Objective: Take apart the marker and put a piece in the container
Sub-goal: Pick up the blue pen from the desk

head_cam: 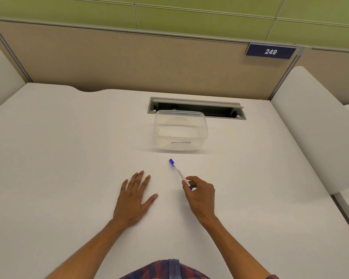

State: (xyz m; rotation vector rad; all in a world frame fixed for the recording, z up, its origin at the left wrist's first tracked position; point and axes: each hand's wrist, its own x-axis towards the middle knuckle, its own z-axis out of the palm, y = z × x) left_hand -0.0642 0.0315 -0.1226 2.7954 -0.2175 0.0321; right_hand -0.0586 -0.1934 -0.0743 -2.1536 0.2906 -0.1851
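On the white counter point(69, 158), the right hand point(199, 195) has its grip pinched on the near end of the marker point(178, 172), whose blue cap points toward 11 o'clock. The left hand point(134, 200) lies flat, its grip spread, at the marker's 9 o'clock. The clear container point(180, 130) stands apart at 12 o'clock.

soft, even overhead light, faint shadows under the hands, slight overall blur, wide-angle bowing at edges
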